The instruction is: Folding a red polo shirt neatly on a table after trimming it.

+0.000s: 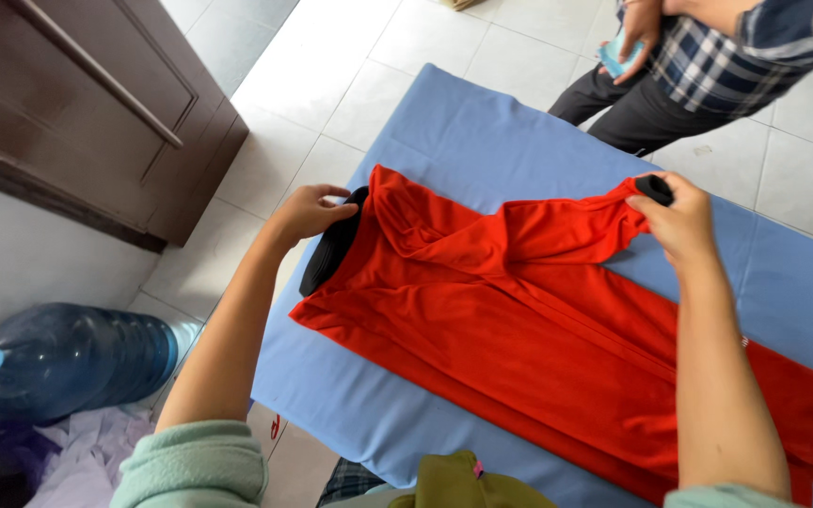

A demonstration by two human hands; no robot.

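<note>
A red shirt (519, 320) with black trim lies partly folded on a table covered by a blue cloth (463, 132). My left hand (310, 209) grips the shirt's black collar (331, 249) at the left end. My right hand (675, 214) pinches the black cuff (656, 188) of a sleeve and holds it lifted slightly over the shirt's upper edge. The shirt's body runs toward the lower right corner of the table.
Another person in a plaid shirt (726, 52) and dark trousers stands beyond the table, holding a small blue object. A dark wooden cabinet (96, 103) stands at the left. A large blue water bottle (77, 357) lies on the floor beside crumpled cloth.
</note>
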